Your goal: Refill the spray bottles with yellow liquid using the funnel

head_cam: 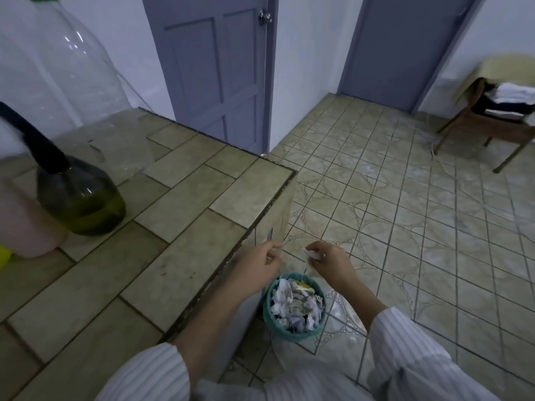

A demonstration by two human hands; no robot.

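both hands are hovering over the bin [293,328] beside the counter [173,256]. right hand [330,263] is pinching a small white scrap [311,254]; left hand [260,261] is curling, contents unclear. dark bottle [79,195] holding yellow liquid is sitting well apart, at the counter's left. judging this as cleanup; next, dropping the scrap, then reaching back.

No legible text or labels anywhere

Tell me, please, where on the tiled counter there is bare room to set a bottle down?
The counter is bare from the dark bottle to its corner edge, and along the near side. The far left is crowded: clear jug, dark bottle, pink container.
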